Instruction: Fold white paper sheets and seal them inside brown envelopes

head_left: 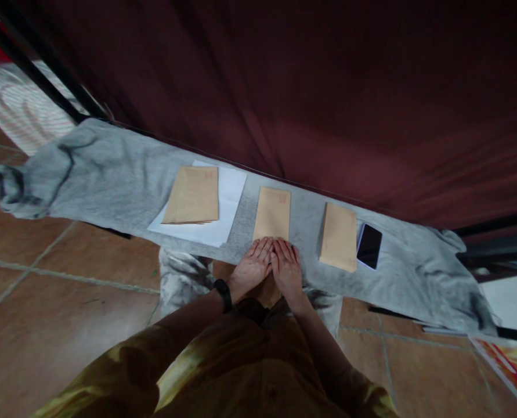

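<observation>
A brown paper envelope (pixel 272 210) with a small red print near its upper right corner lies flat before me. My left hand (pixel 253 264) rests palm down on its near edge, fingers stretched out. Beside it, my right hand (pixel 286 267) lies flat on the same edge, and the two hands touch. Left of them, a stack of brown envelopes (pixel 194 194) sits on white paper sheets (pixel 231 212). To the right is another pile of brown envelopes (pixel 339 238). The near end of the middle envelope is hidden under my fingers.
A grey cloth (pixel 114 180) covers the narrow bench top. A smartphone (pixel 369 247) lies right of the right-hand envelopes. Behind the bench hangs a dark red curtain (pixel 328 116). Printed papers (pixel 513 366) are at the lower right, above the tiled floor (pixel 88 325).
</observation>
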The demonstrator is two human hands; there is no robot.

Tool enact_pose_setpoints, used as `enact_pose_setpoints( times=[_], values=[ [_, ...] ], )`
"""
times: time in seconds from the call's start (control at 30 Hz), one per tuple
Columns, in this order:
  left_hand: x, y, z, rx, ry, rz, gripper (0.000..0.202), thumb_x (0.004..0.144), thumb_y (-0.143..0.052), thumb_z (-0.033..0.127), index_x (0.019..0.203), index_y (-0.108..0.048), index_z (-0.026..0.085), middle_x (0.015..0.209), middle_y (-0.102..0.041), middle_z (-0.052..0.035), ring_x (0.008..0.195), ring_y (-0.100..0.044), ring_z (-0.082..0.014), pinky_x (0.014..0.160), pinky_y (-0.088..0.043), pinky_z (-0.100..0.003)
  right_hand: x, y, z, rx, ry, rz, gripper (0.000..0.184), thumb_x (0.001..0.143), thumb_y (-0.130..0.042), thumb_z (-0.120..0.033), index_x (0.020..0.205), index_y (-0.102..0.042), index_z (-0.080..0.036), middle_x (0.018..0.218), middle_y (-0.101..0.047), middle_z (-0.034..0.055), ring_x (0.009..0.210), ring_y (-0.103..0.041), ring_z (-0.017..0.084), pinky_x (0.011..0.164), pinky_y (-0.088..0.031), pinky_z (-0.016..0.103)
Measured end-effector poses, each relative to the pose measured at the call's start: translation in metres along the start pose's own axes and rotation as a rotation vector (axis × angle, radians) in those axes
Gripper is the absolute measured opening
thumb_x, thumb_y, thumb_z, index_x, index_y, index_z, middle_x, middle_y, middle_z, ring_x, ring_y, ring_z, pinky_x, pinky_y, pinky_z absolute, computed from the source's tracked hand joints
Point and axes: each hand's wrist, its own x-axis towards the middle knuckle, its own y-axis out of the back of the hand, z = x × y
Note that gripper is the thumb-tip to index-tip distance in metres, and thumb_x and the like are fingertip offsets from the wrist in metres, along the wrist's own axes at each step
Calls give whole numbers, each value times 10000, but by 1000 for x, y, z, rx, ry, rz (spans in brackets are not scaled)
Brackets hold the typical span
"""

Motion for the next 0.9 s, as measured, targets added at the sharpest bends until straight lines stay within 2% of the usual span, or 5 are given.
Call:
enact_pose_setpoints(
  times=[0.3,0.43,0.57,0.73,0.9],
  values=[
    [-2,3,0,-7,-2,9,585,997,-407,279,1517,-387,12,1614,-364,-219,1535,-280,-286,1265,-243,-481,-4,-3,2,-21,5,36,463,1085,-332,-292,1453,-541,-106,1502,-545,142,1436,-433,238,1217,-283,460],
    [-5,3,-4,-38,21,44,585,1019,-415,360,1520,-402,58,1615,-383,-179,1528,-305,-261,1262,-267,-454,-4,-4,8,-21,-19,69,441,1074,-348,-270,1438,-562,-142,1509,-537,133,1424,-439,242,1194,-315,459],
    [-13,5,-9,-43,70,78,635,1013,-442,439,1540,-383,90,1622,-371,-170,1539,-277,-260,1263,-272,-472,-4,-2,18,-14,-71,104,412,1057,-387,-258,1406,-586,-170,1479,-557,130,1360,-489,246,1138,-369,443],
    [-19,4,-13,-37,104,96,673,1008,-446,456,1551,-353,69,1620,-367,-182,1539,-275,-261,1260,-285,-465,4,1,24,-16,-209,126,377,1020,-464,-267,1356,-612,-179,1332,-627,135,1191,-558,270,1030,-429,432],
    [-18,1,-14,-45,93,113,659,1001,-463,430,1542,-375,63,1605,-390,-192,1527,-304,-282,1251,-301,-480,25,-4,24,106,-342,210,272,955,-533,-295,1138,-687,-166,1112,-661,151,1067,-591,296,962,-469,445]
  ],
)
